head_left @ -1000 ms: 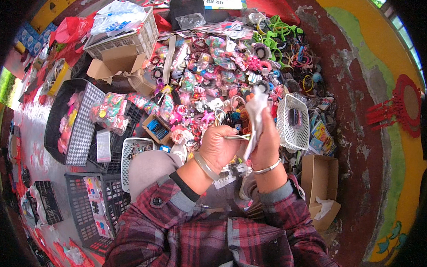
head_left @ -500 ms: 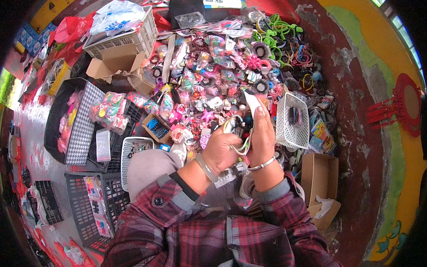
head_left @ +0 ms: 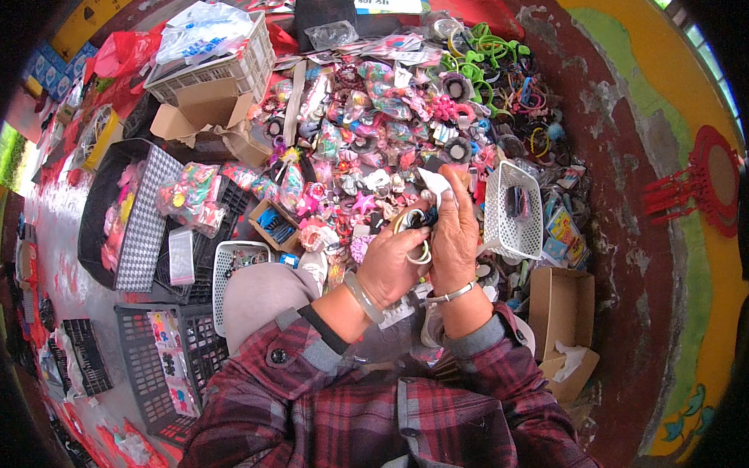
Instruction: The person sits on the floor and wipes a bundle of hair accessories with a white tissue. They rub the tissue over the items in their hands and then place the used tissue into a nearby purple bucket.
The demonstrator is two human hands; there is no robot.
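Gripping a pale ring-shaped hair tie [head_left: 414, 237] together above the heaped hair accessories [head_left: 363, 144], the left hand [head_left: 390, 266] and right hand [head_left: 454, 235] — fingers closed — seem mid-sorting, beside the white basket [head_left: 506, 229] — most stock unsorted.

I see my left hand [head_left: 392, 262] and right hand [head_left: 455, 231] close together above a crowded surface [head_left: 363, 135] of colourful hair accessories. The left fingers [head_left: 413, 234] grip a pale ring-shaped band [head_left: 416, 237], and the right hand pinches a small white packet [head_left: 433, 182]. Just right of my hands sits a white perforated plastic basket [head_left: 510, 213]. Farther right and nearer lies an open brown cardboard box [head_left: 563, 306]. At far left stands a white plastic crate [head_left: 220, 62] holding clear bags.
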